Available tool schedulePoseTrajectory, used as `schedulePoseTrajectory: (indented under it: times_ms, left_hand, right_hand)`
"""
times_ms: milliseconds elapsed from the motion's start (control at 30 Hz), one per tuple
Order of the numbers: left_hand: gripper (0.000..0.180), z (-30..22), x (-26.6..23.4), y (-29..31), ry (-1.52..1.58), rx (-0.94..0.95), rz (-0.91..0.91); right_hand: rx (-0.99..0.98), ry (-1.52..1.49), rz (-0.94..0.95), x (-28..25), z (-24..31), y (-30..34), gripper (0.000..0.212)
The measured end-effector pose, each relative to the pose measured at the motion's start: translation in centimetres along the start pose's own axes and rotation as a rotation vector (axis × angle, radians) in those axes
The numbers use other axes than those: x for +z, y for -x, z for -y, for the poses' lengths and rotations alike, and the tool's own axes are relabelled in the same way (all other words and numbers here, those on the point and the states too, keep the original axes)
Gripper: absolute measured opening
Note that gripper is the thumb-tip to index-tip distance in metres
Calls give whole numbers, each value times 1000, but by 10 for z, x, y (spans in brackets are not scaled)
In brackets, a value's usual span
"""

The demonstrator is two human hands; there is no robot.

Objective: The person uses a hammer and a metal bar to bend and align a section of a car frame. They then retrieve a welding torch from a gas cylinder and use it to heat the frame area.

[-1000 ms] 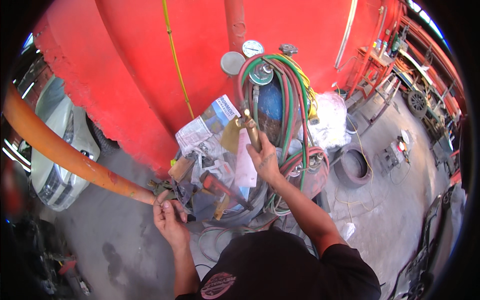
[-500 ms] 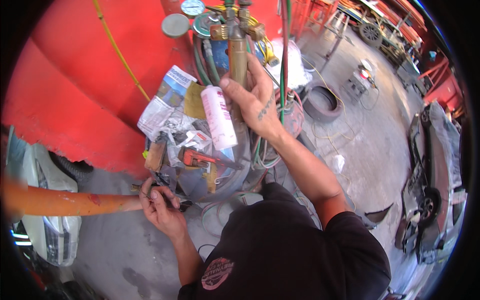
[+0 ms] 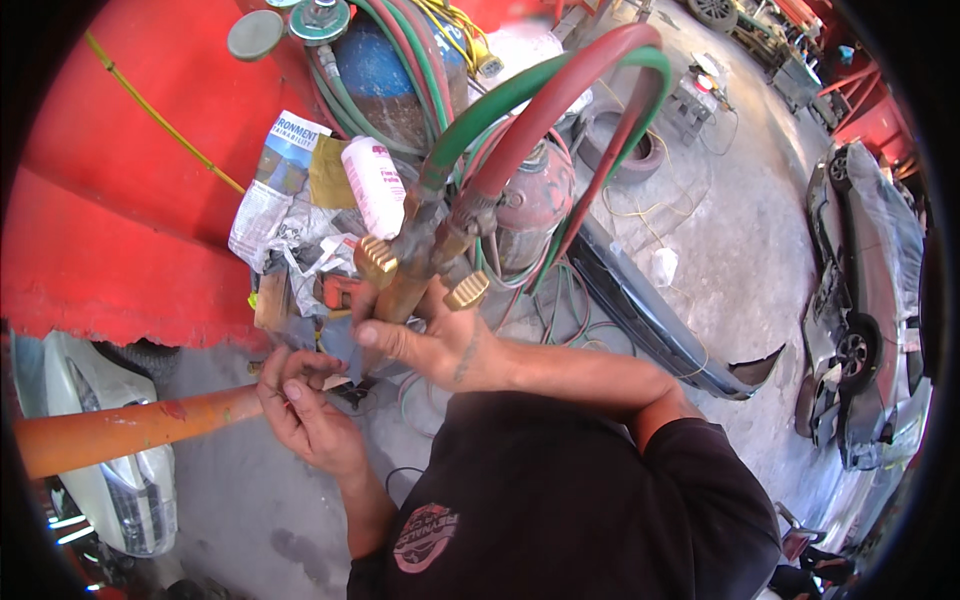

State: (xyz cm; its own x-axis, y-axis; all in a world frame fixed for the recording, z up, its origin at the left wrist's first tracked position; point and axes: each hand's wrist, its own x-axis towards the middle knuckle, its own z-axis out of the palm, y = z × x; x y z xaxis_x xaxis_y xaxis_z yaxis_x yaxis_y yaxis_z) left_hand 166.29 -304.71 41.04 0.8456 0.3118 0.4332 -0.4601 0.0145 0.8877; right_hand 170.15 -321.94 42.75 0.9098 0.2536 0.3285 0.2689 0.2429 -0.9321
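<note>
My right hand (image 3: 445,345) is wrapped round the handle of a brass gas torch (image 3: 405,290). The torch has two knurled valve knobs, and its hose end points up and away from me. A green hose (image 3: 490,115) and a red hose (image 3: 550,110) arch from its fittings. My left hand (image 3: 312,415) is close by on the left, palm up, fingers curled in a pinch; what they hold, if anything, is unclear. A small dark object (image 3: 350,393) shows just beyond its fingers. The torch's lower end is hidden by my hands.
An orange pole (image 3: 140,428) reaches toward my left hand. Beyond lie papers (image 3: 285,165), a white-and-pink can (image 3: 375,185) and a red tool (image 3: 340,292). Behind stand blue (image 3: 385,75) and red (image 3: 535,205) cylinders. A dark bumper (image 3: 650,310) and a tyre (image 3: 640,165) lie rightward.
My right hand has brought the torch down and toward me, close to my left hand, and its hoses now arch across the view. My left hand stays near the pole's end.
</note>
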Motion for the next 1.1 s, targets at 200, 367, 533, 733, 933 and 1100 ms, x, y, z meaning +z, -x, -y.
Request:
schedulePoseTrajectory:
  times_ms: [200,367,533,733,933,1100]
  left_hand:
    - [36,-13,16,42,-298,-59,110]
    - [35,-26,27,93,-289,-199,106]
    - [32,-31,30,156,-339,-225,47]
    - [24,-45,15,233,-328,-411,-215]
    - [16,-52,-13,293,-372,-518,-486]
    - [15,-61,-43,347,-519,-623,-514]
  right_hand:
    - [-251,51,-55,3,6,39,20]
    - [-151,-38,46,-4,0,88,31]
    - [-6,-161,223,-14,2,138,33]
    - [-45,40,329,-13,-6,193,28]
    - [27,-32,566,-6,-21,245,35]
    - [197,114,869,-19,-27,272,26]
